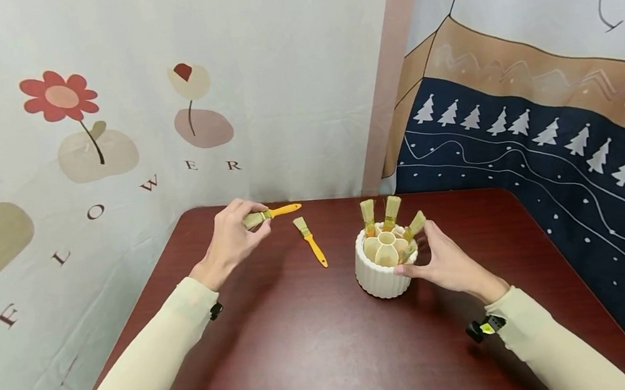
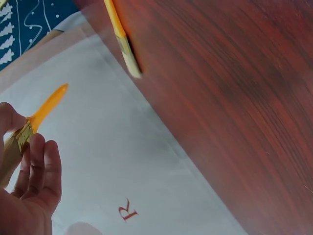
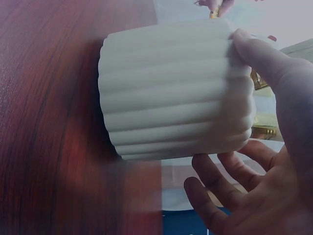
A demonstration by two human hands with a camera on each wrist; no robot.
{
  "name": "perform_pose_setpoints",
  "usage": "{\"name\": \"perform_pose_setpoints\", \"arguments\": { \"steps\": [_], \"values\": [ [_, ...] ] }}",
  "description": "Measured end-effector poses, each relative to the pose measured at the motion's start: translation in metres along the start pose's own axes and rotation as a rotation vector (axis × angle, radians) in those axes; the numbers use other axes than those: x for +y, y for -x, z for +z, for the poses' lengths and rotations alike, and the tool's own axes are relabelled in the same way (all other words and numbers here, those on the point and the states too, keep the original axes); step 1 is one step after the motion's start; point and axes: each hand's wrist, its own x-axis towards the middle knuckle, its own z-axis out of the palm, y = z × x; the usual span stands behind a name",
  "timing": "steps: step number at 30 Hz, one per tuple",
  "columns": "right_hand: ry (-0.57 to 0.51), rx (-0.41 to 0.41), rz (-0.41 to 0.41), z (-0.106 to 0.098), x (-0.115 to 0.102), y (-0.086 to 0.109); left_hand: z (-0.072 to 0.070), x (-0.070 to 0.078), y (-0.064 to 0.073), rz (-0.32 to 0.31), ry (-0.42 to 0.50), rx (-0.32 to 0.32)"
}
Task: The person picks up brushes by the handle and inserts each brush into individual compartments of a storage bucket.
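Note:
My left hand (image 1: pixel 235 235) pinches a paintbrush (image 1: pixel 286 210) by its metal and bristle end, above the back left of the table. The yellow handle points right; in the left wrist view the handle (image 2: pixel 50 104) angles up and away from the fingers. A second yellow-handled paintbrush (image 1: pixel 316 249) lies on the table between the hands. On the right stands a white ribbed holder (image 1: pixel 380 279) with petal-shaped compartments. Several brushes (image 1: pixel 392 211) stand in it, bristles up. My right hand (image 1: pixel 450 262) grips the holder's right side, thumb at the near rim, fingers behind, as the right wrist view shows.
The dark red-brown table (image 1: pixel 327 344) ends at a back edge just behind the brushes. A pale curtain (image 1: pixel 290 84) with flower prints hangs there, and a navy printed cloth (image 1: pixel 512 157) hangs along the right side.

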Motion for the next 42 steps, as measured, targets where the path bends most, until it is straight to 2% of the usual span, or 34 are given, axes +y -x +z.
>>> {"name": "perform_pose_setpoints", "arguments": {
  "steps": [8,16,28,33,42],
  "values": [
    [0.024,0.004,0.037,0.000,-0.004,0.000,0.001,0.017,-0.001,-0.001,0.032,0.019],
    [0.034,0.018,0.045,0.002,-0.009,0.002,0.002,0.032,-0.001,-0.002,0.070,0.067],
    [0.089,0.057,0.043,0.004,-0.018,0.005,0.003,0.062,0.000,-0.026,0.131,0.047],
    [0.092,0.052,0.048,0.004,-0.018,0.006,0.002,0.073,0.000,-0.055,0.202,0.045],
    [0.089,0.057,0.049,0.005,-0.017,0.008,0.002,0.091,0.000,-0.107,0.383,0.001]
  ]
}}
